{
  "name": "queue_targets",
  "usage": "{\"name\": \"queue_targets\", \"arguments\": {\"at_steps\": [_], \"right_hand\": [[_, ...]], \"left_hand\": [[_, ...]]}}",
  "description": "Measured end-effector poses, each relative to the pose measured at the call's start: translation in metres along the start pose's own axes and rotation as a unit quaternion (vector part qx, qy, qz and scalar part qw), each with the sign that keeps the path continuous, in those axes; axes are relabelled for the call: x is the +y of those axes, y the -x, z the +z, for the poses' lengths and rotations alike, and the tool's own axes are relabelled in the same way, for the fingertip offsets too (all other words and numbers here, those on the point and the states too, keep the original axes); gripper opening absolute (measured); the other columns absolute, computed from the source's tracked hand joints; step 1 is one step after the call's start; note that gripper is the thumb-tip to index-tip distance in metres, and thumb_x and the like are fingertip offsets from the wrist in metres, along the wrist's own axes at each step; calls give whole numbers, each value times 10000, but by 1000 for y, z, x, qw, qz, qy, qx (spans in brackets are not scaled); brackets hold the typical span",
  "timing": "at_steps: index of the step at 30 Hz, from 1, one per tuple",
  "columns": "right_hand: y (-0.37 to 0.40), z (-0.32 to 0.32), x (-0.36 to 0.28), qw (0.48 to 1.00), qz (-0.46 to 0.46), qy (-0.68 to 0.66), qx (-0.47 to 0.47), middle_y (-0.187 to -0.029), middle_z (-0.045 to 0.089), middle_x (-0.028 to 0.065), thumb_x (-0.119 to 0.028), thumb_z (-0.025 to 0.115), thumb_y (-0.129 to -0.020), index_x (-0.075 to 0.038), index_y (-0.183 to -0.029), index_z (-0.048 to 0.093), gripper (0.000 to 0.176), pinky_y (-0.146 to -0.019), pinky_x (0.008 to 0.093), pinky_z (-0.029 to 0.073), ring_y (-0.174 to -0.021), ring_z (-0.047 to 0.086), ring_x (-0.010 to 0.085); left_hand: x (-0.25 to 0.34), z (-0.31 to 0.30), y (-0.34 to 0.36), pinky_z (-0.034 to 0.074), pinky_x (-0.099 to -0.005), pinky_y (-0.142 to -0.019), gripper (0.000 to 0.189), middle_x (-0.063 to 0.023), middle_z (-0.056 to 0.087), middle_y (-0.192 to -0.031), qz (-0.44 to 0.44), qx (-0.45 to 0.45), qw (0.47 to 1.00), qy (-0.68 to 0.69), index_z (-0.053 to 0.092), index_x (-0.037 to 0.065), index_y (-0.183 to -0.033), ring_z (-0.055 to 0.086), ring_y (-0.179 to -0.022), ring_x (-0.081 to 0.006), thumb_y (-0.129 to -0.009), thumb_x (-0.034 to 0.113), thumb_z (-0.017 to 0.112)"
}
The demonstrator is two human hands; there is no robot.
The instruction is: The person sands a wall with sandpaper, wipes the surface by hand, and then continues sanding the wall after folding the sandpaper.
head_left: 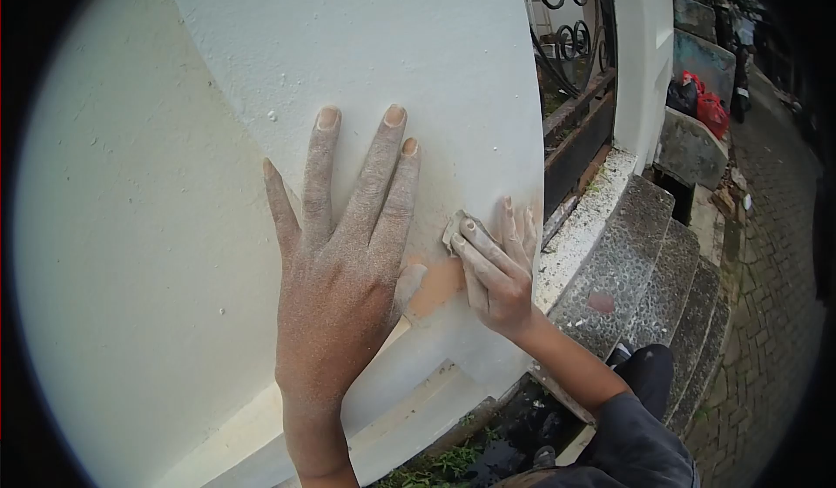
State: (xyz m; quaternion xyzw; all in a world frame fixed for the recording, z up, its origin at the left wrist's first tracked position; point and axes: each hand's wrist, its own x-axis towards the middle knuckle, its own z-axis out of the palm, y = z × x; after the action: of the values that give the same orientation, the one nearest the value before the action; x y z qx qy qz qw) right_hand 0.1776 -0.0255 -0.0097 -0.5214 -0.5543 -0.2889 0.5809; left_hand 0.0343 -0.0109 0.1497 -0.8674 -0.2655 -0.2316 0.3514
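Observation:
My left hand lies flat against the white wall, fingers spread, holding nothing. Pale dust coats its fingers and back. To its right, lower on the wall, my right hand presses a small folded piece of greyish sandpaper to the surface. Some of its fingers are bent over the sandpaper, while others stretch up along the wall. Between the two hands shows a bare orange-tan patch where the white paint is gone. Most of the sandpaper is hidden under the fingers.
A black metal gate with scrollwork stands right of the wall. Stone steps descend beside a brick-paved lane. Red and black plastic bags sit on a concrete block. Below are a wall ledge and green plants.

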Motion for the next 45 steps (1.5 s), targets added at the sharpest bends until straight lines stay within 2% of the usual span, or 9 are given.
{"name": "queue_targets", "arguments": {"at_steps": [3,9,13,18,25,29,33,39,45], "right_hand": [[-38,-5,-2,999,14,-17,30,-1177,607,48,-61,596,-797,-120,-1084,655,298,-1054,560,102,-1289,333,405],[35,8,8,999,-36,-7,-16,-1187,601,52,-47,585,-795,-120,-1064,661,289,-1045,587,91,-1294,327,403],[-42,-6,0,998,17,18,52,-1178,607,53,-44,592,-785,-114,-1045,666,280,-1046,574,106,-1281,352,398],[34,10,-6,999,31,-10,1,-1186,601,64,-36,599,-781,-100,-1063,657,294,-1047,572,102,-1277,350,411],[-31,12,-11,996,44,-41,70,-1189,600,60,-56,591,-794,-96,-1070,654,286,-1052,572,78,-1285,338,411],[45,17,6,999,40,-1,19,-1200,592,66,-57,589,-795,-97,-1077,652,292,-1052,577,58,-1292,330,406],[-50,-1,-12,997,34,-2,71,-1176,606,67,-59,583,-801,-98,-1073,653,283,-1053,580,44,-1286,345,396],[24,6,7,1000,25,1,6,-1217,581,49,-61,583,-797,-105,-1128,621,336,-1048,594,68,-1305,313,390],[-48,0,-5,998,16,-2,55,-1182,604,47,-76,578,-812,-118,-1060,652,263,-1053,594,56,-1284,356,376]], "left_hand": [[0,3,-1,160,-596,-1091,1016,45,262,-1472,3,11,1000,21,371,183,-1365,120,-1379,-307,-445,296,785],[0,2,-1,167,-613,-1081,993,57,264,-1470,-1,3,1000,-26,377,204,-1362,117,-1379,-305,-457,299,776],[1,4,-1,188,-630,-1067,998,67,262,-1470,-10,1,1000,6,373,224,-1363,119,-1380,-300,-455,289,782],[1,5,1,195,-631,-1063,992,67,261,-1470,-7,-1,1000,-8,369,224,-1366,119,-1379,-305,-466,309,778],[2,5,-1,192,-623,-1066,1016,54,269,-1468,-8,5,1000,-5,366,193,-1369,120,-1377,-317,-453,332,783],[2,3,-1,185,-617,-1072,1007,49,275,-1467,-9,6,1000,-5,374,181,-1364,129,-1375,-321,-454,313,785],[3,5,-1,199,-597,-1080,1009,59,287,-1460,-12,16,1000,10,388,200,-1355,141,-1375,-309,-436,256,801],[4,3,1,189,-562,-1100,1011,42,307,-1453,-17,0,1000,0,392,180,-1353,144,-1372,-318,-432,283,794],[4,9,-1,171,-566,-1106,1018,63,292,-1457,-23,16,1000,7,396,253,-1348,150,-1374,-292,-420,330,804]]}}
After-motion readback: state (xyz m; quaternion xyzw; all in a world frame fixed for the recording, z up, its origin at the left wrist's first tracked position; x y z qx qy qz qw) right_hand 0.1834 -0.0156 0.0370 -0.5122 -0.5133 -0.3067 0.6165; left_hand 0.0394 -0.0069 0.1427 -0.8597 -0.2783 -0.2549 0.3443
